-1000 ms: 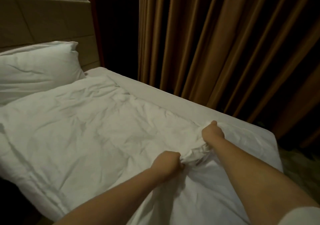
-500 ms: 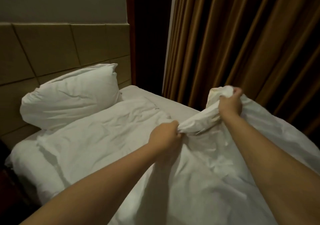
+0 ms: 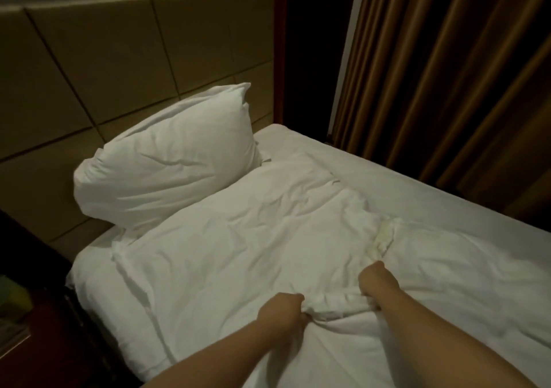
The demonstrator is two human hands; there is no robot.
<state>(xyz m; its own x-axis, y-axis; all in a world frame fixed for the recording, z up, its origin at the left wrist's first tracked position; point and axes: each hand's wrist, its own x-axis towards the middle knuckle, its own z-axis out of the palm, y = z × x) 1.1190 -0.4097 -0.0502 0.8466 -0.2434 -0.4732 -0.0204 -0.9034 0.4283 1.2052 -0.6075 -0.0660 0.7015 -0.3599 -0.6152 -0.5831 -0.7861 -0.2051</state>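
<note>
Head view: the wrinkled white fabric duvet (image 3: 238, 238) is laid along the bed (image 3: 417, 185), a bunched fold gripped by left hand (image 3: 280, 310) and right hand (image 3: 377, 283); smoothing is judged unfinished.

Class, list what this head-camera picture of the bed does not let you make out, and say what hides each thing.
1. Fingertips of the left hand and right hand: head view, buried in the bunched duvet.
2. Items on the bedside table: head view, cut by the left edge, too dark.
3. Yellowish patch on the duvet: head view, too blurred to identify.
4. Foot of the bed: head view, beyond the bottom edge.
</note>
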